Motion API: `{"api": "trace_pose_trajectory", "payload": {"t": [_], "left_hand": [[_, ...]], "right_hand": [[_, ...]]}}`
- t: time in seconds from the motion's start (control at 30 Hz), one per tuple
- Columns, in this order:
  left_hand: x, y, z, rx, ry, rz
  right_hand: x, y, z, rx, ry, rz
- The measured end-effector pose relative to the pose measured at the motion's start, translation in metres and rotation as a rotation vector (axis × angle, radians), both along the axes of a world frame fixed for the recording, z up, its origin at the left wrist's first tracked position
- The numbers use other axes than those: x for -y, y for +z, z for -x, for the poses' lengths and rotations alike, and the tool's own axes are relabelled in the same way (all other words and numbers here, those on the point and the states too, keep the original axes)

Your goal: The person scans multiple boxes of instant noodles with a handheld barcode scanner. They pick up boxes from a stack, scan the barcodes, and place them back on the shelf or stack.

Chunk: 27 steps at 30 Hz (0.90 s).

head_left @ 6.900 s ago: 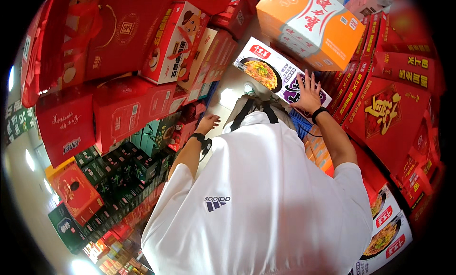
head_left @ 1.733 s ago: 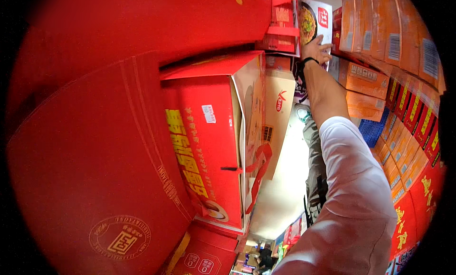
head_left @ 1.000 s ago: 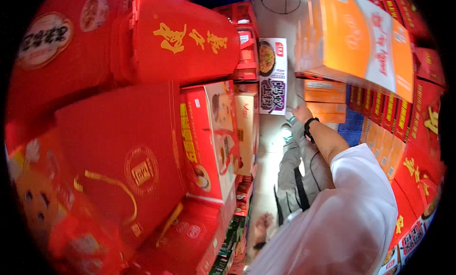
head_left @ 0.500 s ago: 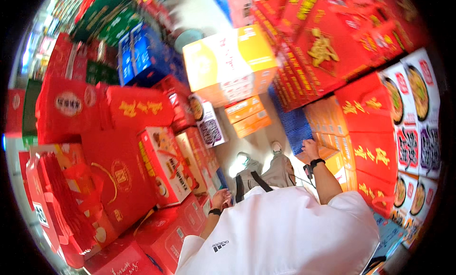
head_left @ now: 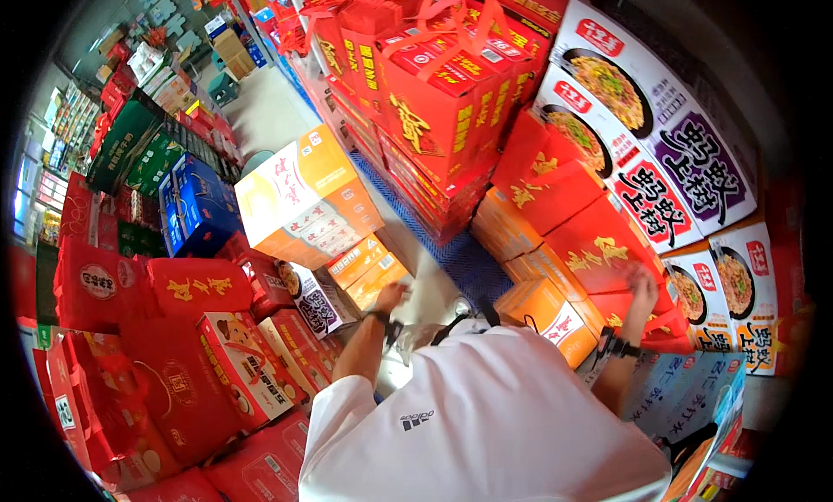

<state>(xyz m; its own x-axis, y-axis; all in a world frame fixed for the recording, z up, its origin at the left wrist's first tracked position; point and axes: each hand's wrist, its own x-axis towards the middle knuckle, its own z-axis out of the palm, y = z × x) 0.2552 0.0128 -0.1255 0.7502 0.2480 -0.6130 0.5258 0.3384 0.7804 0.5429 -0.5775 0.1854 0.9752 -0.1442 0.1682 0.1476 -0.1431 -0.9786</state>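
My left hand [head_left: 393, 296], a dark band on its wrist, hangs with curled fingers near some small orange cartons [head_left: 369, 268]. Nothing shows in its grip. Out to the right, my right hand [head_left: 642, 289] is raised in front of a red gift bag [head_left: 599, 252] with gold lettering. Motion blurs its fingers, and I cannot tell whether they touch the bag. A black device is strapped at that wrist. Beyond my left hand, a large orange and white carton [head_left: 304, 194] tops a stack. Another orange carton [head_left: 555, 320] sits between my hands, nearer the right.
White food cartons [head_left: 625, 155] with noodle pictures stack up at right. Red handled gift boxes [head_left: 434, 111] stand on a blue mat [head_left: 473, 263] ahead. Red boxes [head_left: 178, 372] crowd the left, with a blue box [head_left: 195, 203] behind them. An aisle floor [head_left: 273, 111] runs away at far left.
My view has turned to the right and lifted, bringing more of the far aisle in. My left hand has come up and forward; my right hand has swung outward from the orange cartons to the red bags.
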Motion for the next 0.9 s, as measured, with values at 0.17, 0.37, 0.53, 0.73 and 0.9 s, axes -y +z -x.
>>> {"api": "trace_pose_trajectory", "payload": {"t": [0.17, 0.37, 0.53, 0.73, 0.9], "left_hand": [[0.023, 0.134, -0.196, 0.358, -0.134, 0.154], [0.081, 0.342, -0.336, 0.45, -0.614, -0.234], [0.072, 0.454, -0.368, 0.496, -0.615, -0.536], [0.071, 0.499, -0.42, 0.521, -0.684, -0.675], [0.086, 0.546, -0.466, 0.622, -0.531, -0.75]], "right_hand": [[-0.022, 0.142, -0.036, 0.314, -0.284, -0.043], [0.006, 0.17, -0.055, 0.596, -0.547, 0.044], [-0.038, 0.179, -0.042, 0.579, -0.542, 0.069], [-0.034, 0.183, -0.032, 0.64, -0.376, 0.115], [-0.04, 0.196, -0.033, 0.512, -0.321, 0.038]]}}
